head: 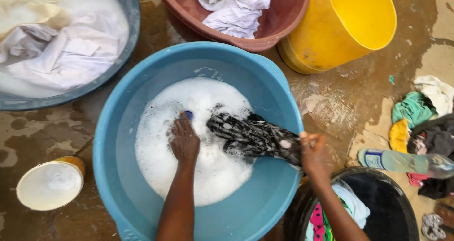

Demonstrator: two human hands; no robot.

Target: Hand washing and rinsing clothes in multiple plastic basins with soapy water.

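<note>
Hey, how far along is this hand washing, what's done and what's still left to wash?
Looks done: white cloths sit wrung in the brown basin. More whites soak in the grey basin. In hand: the left hand is in the suds and the right hand grips a dark patterned garment at the blue basin rim. Left, it seems: the dry pile and the clothes in the black bucket.

left hand (184, 141) curled, right hand (314, 153) gripping

The floor (331, 104) is wet, brown, patchy concrete under even daylight. A yellow bucket (331, 33) stands at two o'clock. A grey basin (127, 42) sits at ten o'clock.
</note>
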